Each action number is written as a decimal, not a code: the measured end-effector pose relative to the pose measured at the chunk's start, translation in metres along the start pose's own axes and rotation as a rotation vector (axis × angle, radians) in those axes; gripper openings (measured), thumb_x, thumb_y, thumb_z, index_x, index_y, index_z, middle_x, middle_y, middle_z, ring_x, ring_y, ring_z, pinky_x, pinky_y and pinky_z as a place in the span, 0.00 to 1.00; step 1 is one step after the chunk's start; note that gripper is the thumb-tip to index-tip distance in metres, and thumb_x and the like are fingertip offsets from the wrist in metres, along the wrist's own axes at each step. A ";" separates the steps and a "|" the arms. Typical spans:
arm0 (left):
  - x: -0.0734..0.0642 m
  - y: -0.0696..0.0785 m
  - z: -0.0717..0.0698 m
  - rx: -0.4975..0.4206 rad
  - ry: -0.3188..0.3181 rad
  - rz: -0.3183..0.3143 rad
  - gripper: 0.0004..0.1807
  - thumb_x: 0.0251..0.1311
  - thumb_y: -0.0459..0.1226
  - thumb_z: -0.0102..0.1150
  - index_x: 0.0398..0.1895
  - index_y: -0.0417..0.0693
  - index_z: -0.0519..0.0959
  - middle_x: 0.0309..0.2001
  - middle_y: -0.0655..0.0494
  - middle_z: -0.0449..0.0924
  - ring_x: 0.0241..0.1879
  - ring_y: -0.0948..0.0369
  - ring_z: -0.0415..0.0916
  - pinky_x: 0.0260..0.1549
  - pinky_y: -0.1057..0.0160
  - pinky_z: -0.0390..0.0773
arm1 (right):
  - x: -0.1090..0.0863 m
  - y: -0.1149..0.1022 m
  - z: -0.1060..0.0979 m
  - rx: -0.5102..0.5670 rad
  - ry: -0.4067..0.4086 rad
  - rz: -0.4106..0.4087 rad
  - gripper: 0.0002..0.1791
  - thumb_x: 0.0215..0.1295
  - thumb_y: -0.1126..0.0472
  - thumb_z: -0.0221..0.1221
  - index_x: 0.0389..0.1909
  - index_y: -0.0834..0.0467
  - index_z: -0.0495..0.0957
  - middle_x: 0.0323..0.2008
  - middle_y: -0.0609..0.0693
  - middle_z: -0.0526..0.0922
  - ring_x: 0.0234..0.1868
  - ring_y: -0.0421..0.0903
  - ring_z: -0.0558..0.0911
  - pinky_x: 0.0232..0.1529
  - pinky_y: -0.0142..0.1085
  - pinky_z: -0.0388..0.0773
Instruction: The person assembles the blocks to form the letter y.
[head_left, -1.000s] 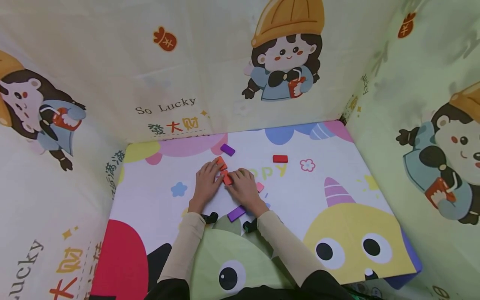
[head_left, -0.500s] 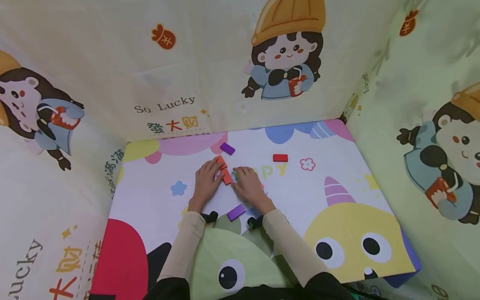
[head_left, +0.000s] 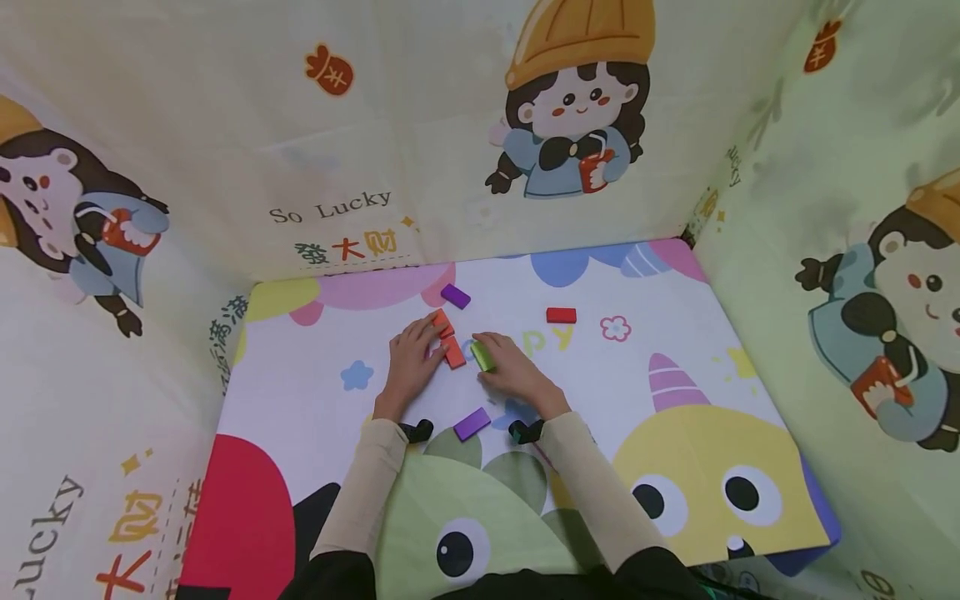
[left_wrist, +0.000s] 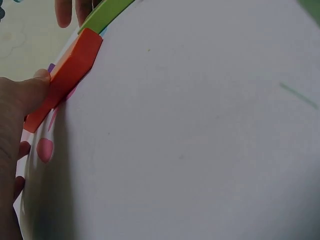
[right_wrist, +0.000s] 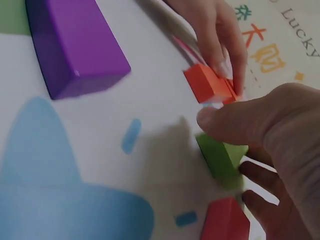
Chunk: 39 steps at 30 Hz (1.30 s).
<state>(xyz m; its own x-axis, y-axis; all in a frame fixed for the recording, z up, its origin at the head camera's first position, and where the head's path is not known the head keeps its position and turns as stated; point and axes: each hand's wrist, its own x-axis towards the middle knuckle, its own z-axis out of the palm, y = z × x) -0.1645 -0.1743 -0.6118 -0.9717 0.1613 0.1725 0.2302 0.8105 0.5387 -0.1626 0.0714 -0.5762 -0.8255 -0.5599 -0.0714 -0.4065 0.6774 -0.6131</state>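
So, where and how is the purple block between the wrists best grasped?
Probably across its two long sides at mid-length, coming from above: the purple block lies lengthwise at a slant, and nothing blocks either long edge.

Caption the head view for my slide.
Left hand holds two orange blocks while right hand grips a green block.

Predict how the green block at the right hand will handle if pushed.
The green block is probably stiff, given its straight edges. Its flat faces make sliding likelier than rolling. Its smooth-looking surface might slip a little against the right hand.
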 end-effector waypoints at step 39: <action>-0.021 0.041 0.015 -0.143 0.228 0.074 0.15 0.65 0.35 0.68 0.54 0.47 0.86 0.59 0.48 0.82 0.64 0.44 0.71 0.59 0.37 0.68 | 0.010 -0.002 0.024 -0.178 0.202 0.119 0.36 0.71 0.48 0.65 0.74 0.57 0.69 0.69 0.57 0.73 0.73 0.58 0.70 0.73 0.53 0.69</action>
<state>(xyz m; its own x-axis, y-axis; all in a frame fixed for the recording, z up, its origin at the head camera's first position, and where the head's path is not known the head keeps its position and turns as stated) -0.1355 -0.1359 -0.6060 -0.9188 0.0736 0.3879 0.3211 0.7109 0.6257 -0.1606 0.0525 -0.5944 -0.9256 -0.3770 0.0347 -0.3496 0.8158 -0.4607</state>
